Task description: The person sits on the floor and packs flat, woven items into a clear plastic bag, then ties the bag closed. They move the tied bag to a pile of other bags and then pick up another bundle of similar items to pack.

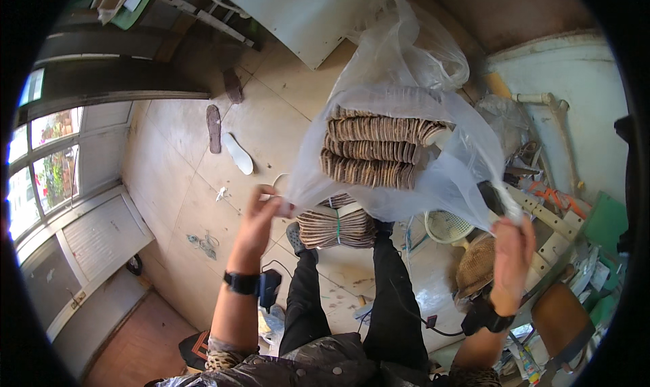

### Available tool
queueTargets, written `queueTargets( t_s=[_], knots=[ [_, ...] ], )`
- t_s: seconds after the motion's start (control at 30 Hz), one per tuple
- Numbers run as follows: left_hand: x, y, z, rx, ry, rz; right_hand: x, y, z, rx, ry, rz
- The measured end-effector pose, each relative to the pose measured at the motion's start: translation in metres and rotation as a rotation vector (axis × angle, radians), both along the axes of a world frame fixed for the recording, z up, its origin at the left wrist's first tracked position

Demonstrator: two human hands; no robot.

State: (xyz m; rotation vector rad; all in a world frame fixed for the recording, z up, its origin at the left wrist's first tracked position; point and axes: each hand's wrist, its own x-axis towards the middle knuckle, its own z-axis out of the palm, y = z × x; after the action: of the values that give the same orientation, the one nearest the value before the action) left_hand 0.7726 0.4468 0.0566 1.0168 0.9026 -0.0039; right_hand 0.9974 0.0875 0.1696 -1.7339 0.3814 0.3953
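Observation:
My left hand [256, 223] pinches one edge of the mouth of a large translucent plastic bag [442, 184]. On the other side, my right hand [512, 252] grips a gathered part of the same bag, so its mouth is stretched wide. Inside lie several rows of brown shoe insoles [373, 156], packed on edge. Below the bag's near rim, between my feet, stands a bundle of similar insoles [337, 227], bound with a green tie and a pale band. The bag's rim hides its far part.
Two dark insoles [214, 129] and a white insole [237, 153] lie on the tiled floor [172, 158]. At the right are a pale plastic basket [449, 226], a woven hat [476, 266] and a cluttered rack [553, 224]. A white cabinet [310, 16] stands ahead; a cable [447, 332] runs nearby.

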Motion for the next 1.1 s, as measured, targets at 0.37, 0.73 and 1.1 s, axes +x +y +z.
queueTargets(
  t_s=[0.37,0.73,1.1],
  knots=[
    [0.04,-0.014,-0.036,0.328,0.129,-0.191,-0.019,0.041,-0.074,-0.178,-0.035,0.541],
    [0.039,0.005,-0.062,0.316,-0.006,-0.125,-0.013,0.018,-0.085,0.034,0.047,0.291],
    [-0.1,-0.114,-0.168,0.983,0.372,-1.113,-0.03,0.029,-0.107,0.004,0.064,0.247]
  ],
)
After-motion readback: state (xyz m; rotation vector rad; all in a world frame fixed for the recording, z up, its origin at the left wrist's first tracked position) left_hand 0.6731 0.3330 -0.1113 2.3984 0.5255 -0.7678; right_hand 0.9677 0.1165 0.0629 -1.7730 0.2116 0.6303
